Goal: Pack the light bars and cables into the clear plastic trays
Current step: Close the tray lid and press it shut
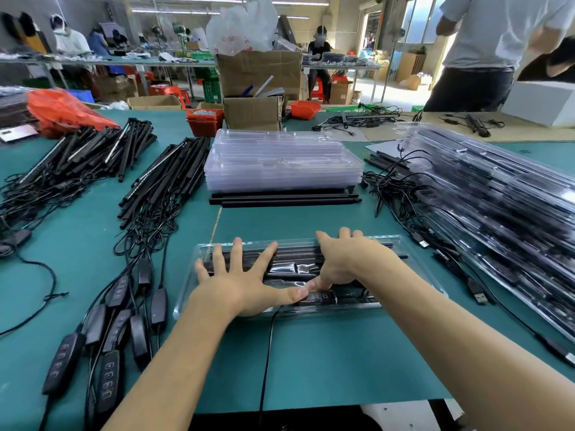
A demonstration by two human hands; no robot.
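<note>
A clear plastic tray [413, 269] lies on the green table in front of me, holding black light bars [295, 255] and a black controller [322, 297] with its cable [267, 353] trailing off the near edge. My left hand [242, 278] lies flat on the tray's left part with fingers spread, thumb near the controller. My right hand [345, 259] rests on the tray's middle, fingers reaching over the far rim, thumb pressing down by the controller.
A stack of empty clear trays [280, 163] sits behind, with loose black bars [284, 199] before it. Piles of light bars with cables [165, 185] lie left, controllers [109, 331] near left, packed trays [497, 197] right. Cardboard boxes [253, 112] and people stand beyond.
</note>
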